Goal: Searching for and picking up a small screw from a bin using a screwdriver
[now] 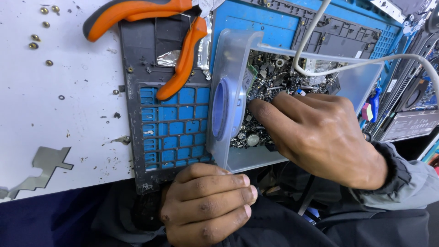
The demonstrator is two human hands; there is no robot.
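Note:
My right hand (320,132) reaches into a clear plastic box (228,82) tipped on its side, fingertips among several small screws and metal parts (270,77). Whether the fingers pinch a piece is hidden. My left hand (206,201) is curled into a fist at the near edge of a dark grey plastic frame (137,82) with a grid of key openings, gripping its lower edge. Blue mat shows through the openings. Orange-handled pliers (183,59) lie across the top of the frame.
Brass screws (34,39) lie scattered on the white table top left. A flat grey metal bracket (45,164) rests at lower left. A white cable (347,64) crosses over the box. Laptop parts (411,123) are stacked at right.

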